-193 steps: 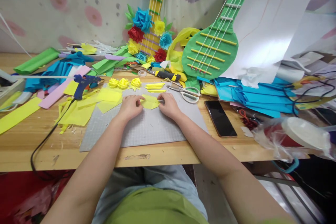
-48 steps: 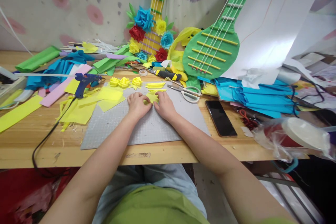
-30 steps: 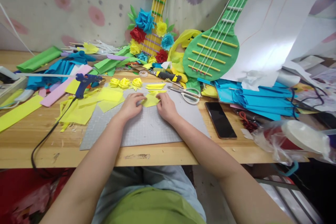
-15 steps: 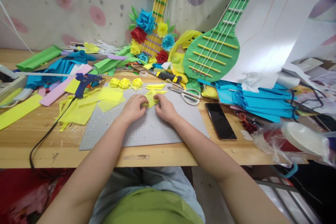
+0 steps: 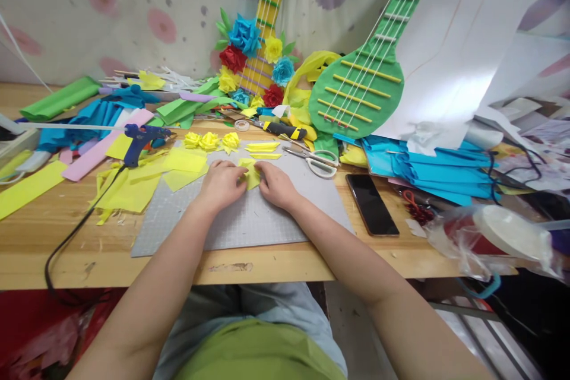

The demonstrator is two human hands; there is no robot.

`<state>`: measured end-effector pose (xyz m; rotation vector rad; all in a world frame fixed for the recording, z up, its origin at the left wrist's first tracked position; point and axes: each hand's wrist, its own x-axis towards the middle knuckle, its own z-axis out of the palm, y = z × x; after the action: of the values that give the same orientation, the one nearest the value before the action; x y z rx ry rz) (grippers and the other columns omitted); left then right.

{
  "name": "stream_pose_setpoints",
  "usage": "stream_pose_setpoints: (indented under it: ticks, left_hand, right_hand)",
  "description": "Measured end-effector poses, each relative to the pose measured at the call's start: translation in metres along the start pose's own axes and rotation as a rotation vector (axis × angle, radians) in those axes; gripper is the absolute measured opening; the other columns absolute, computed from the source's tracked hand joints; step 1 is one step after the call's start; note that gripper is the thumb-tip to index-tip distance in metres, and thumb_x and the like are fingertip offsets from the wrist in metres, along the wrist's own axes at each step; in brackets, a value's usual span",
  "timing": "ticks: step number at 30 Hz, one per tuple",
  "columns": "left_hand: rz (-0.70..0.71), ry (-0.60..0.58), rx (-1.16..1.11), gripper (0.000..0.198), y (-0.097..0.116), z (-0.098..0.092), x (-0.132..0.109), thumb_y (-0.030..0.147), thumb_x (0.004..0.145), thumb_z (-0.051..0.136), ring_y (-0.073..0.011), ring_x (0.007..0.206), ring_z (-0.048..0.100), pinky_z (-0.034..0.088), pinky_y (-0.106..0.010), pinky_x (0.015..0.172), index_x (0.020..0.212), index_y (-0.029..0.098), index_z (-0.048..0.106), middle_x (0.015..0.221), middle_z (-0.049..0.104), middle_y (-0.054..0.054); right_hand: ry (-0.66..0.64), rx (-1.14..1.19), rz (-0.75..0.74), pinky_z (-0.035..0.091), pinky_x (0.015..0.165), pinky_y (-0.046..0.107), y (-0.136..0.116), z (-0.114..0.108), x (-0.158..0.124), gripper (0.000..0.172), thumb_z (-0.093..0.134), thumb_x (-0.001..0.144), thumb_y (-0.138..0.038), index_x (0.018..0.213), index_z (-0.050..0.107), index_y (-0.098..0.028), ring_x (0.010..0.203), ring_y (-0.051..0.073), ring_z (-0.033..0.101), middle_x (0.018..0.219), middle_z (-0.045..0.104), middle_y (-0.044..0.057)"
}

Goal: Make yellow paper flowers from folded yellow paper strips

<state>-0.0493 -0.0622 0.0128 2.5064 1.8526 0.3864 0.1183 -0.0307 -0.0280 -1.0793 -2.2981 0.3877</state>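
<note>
A small piece of yellow crepe paper (image 5: 250, 173) is held between my hands, low over the grey cutting mat (image 5: 262, 225). My left hand (image 5: 224, 184) has its thumb and fingers curled on the left side of the piece. From the right, my right hand (image 5: 276, 184) pinches its other edge. Just beyond them lie yellow folded strips (image 5: 262, 147). Several yellow paper flowers (image 5: 209, 141) sit behind my left hand. White-handled scissors (image 5: 318, 160) rest to the right, near my right hand. Flat yellow paper sheets (image 5: 184, 160) overlap the mat's left edge.
A blue glue gun (image 5: 138, 142) with a black cord stands left. A phone (image 5: 371, 205) lies right of the mat. A green paper instrument (image 5: 356, 95) and a yellow flowered one (image 5: 256, 71) lean at the back. Blue crepe paper (image 5: 436, 172) and a plastic-wrapped cup (image 5: 499, 237) are right.
The yellow piece looks narrower between my hands than before, and its raised point no longer shows. My hands stay nearly in place; the whole view has shifted slightly.
</note>
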Motion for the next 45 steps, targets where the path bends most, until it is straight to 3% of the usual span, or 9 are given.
stream_pose_setpoints:
  ticks: [6,10,17,23,28,37,45]
  left_hand:
    - [0.076,-0.007,-0.1,0.038,-0.005,0.008,0.0,0.02,0.07,0.049,-0.0197,0.097,0.057,0.031,-0.037,0.093,0.106,0.021,0.061,0.101,0.067,-0.003]
    - [0.063,0.017,-0.074,0.027,-0.004,0.014,0.001,0.024,0.074,0.049,-0.0223,0.097,0.054,0.032,-0.039,0.088,0.097,0.022,0.064,0.102,0.066,-0.003]
    - [0.01,0.078,-0.054,0.021,0.002,0.021,0.004,0.028,0.079,0.047,-0.0236,0.095,0.049,0.031,-0.041,0.082,0.084,0.022,0.066,0.095,0.067,-0.004]
    - [-0.018,0.062,-0.101,0.029,-0.003,0.021,0.004,0.016,0.072,0.045,-0.0234,0.099,0.049,0.031,-0.042,0.084,0.09,0.023,0.066,0.101,0.066,-0.004]
    - [-0.037,0.029,-0.111,0.033,-0.004,0.02,0.004,0.015,0.067,0.048,-0.0244,0.103,0.047,0.03,-0.042,0.086,0.093,0.024,0.065,0.106,0.065,-0.002]
    - [-0.072,0.05,-0.151,0.045,-0.005,0.021,0.004,0.013,0.068,0.044,-0.0249,0.106,0.044,0.03,-0.041,0.086,0.11,0.023,0.058,0.108,0.064,-0.004]
    - [0.014,0.041,-0.125,0.02,0.001,0.018,0.004,0.025,0.071,0.053,-0.0251,0.103,0.044,0.03,-0.04,0.085,0.088,0.022,0.063,0.102,0.062,-0.005]
  right_hand:
    - [0.038,0.026,-0.018,0.04,0.095,0.039,0.008,0.003,0.005,0.049,0.037,0.066,-0.004,0.113,0.045,-0.014,0.107,0.02,0.05,0.115,0.055,0.011]
    - [0.103,0.036,-0.029,0.04,0.093,0.038,0.006,-0.007,0.0,0.045,0.041,0.066,-0.004,0.109,0.048,-0.017,0.102,0.02,0.05,0.106,0.059,0.008]
    - [-0.046,0.004,-0.043,0.04,0.084,0.035,-0.004,-0.009,-0.001,0.039,0.061,0.072,-0.028,0.108,0.05,-0.018,0.093,0.021,0.049,0.094,0.062,0.005]
    - [-0.038,-0.038,-0.08,0.037,0.079,0.033,-0.007,-0.004,0.001,0.028,0.056,0.078,-0.027,0.104,0.052,-0.018,0.088,0.02,0.048,0.089,0.062,0.005]
    - [-0.043,-0.018,-0.106,0.037,0.08,0.033,-0.008,-0.009,-0.002,0.036,0.059,0.076,-0.036,0.106,0.051,-0.018,0.089,0.02,0.048,0.091,0.062,0.005]
    - [-0.044,-0.151,-0.181,0.035,0.078,0.035,-0.011,-0.001,0.001,0.024,0.046,0.08,-0.016,0.103,0.053,-0.018,0.088,0.022,0.048,0.091,0.065,0.006]
    - [0.051,0.044,-0.03,0.04,0.079,0.033,-0.012,-0.005,0.0,0.026,0.05,0.075,-0.015,0.101,0.052,-0.02,0.084,0.019,0.052,0.084,0.064,0.003]
